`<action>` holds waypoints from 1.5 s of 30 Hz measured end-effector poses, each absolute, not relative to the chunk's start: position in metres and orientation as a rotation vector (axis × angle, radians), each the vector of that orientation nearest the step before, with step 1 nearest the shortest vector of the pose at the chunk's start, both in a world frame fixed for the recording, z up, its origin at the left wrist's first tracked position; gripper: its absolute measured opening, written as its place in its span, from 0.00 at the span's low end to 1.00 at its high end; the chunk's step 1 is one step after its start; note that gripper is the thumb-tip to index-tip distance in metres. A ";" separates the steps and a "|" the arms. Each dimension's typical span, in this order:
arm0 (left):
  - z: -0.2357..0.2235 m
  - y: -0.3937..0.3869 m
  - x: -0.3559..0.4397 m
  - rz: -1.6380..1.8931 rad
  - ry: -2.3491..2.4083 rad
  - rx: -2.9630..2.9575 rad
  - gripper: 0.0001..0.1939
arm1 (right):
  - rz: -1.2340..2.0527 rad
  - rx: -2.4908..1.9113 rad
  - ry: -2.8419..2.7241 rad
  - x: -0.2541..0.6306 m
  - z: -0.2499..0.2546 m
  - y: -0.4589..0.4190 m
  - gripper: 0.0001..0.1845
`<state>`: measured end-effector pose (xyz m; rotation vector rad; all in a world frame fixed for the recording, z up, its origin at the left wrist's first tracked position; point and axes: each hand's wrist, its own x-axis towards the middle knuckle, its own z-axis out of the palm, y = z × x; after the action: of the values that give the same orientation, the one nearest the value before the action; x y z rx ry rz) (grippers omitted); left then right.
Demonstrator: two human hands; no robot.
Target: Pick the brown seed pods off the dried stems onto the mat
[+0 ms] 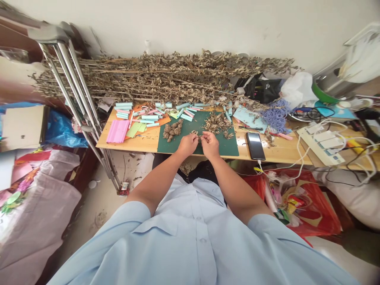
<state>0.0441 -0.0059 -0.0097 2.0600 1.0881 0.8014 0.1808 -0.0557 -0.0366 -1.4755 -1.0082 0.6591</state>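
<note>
My left hand [187, 144] and my right hand [209, 143] meet over the near edge of a green cutting mat [190, 130] on a wooden table [142, 143]. Both are closed in a pinch on a small clump of dried leaves [199, 137] held between them. To the left on the mat lies a group of small rolled leaf bundles [173, 130]. A loose heap of dried leaves [218, 123] sits on the mat just beyond my right hand.
Long dried leafy branches [166, 75] lie along the wall behind. Rolled paper tubes [150, 115] and pink and green paper sheets [118, 131] are at left. A phone [255, 145], power strip [320, 147] and purple cord [276, 114] lie right. Metal crutches [77, 99] lean at left.
</note>
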 end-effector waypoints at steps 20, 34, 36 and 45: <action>-0.011 -0.005 0.040 0.851 1.042 1.925 0.11 | 0.750 -1.452 -0.995 0.179 -0.024 -0.059 0.20; -0.007 -0.008 0.041 0.838 1.107 1.906 0.09 | 0.761 -1.457 -0.956 0.181 -0.025 -0.058 0.24; -0.009 -0.008 0.041 0.846 1.101 1.899 0.12 | 0.757 -1.458 -0.966 0.181 -0.024 -0.059 0.24; -0.004 -0.010 0.040 0.863 1.015 1.980 0.10 | 0.759 -1.425 -1.032 0.177 -0.024 -0.061 0.22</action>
<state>0.0395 -0.0095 -0.0043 1.9801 1.0146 0.8627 0.1771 -0.0612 -0.0243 -1.4249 -1.0325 0.7591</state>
